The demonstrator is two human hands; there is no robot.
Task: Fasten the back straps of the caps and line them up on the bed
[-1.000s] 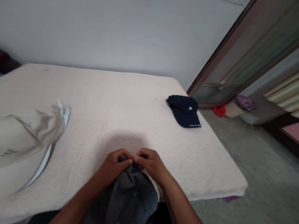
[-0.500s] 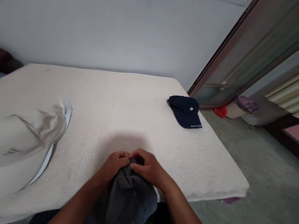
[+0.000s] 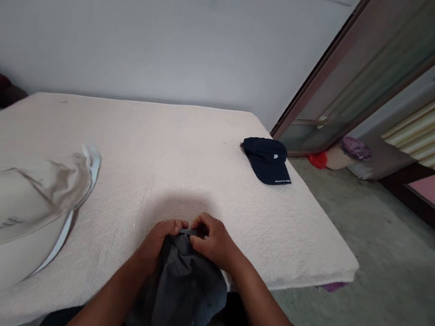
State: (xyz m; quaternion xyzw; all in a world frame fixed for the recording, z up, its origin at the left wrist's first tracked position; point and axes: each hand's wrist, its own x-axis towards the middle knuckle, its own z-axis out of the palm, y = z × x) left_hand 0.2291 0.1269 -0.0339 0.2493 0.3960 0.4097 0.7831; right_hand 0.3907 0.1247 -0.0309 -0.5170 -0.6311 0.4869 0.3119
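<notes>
A dark grey cap (image 3: 188, 288) hangs crumpled in front of my body at the near edge of the bed, a pale logo near its lower end. My left hand (image 3: 159, 242) grips the gathered upper edge, fingers curled around it. Beside it, my right hand (image 3: 212, 239) pinches the same edge between thumb and fingers. The two hands are close together, and a narrow strip of the cap shows between them. What exactly the fingertips grip is too small to make out.
The bed has a cream textured cover (image 3: 135, 139). On its left lies a beige cap (image 3: 17, 205) with a striped logo; a navy cap (image 3: 266, 160) lies to the right. A wall (image 3: 156, 34) stands behind. The floor (image 3: 385, 256) and a sliding door (image 3: 343, 88) are at right.
My left hand has rolled slightly, baring more of the cap's gathered edge. Both hands still hold the cap. The whole view has shifted a little.
</notes>
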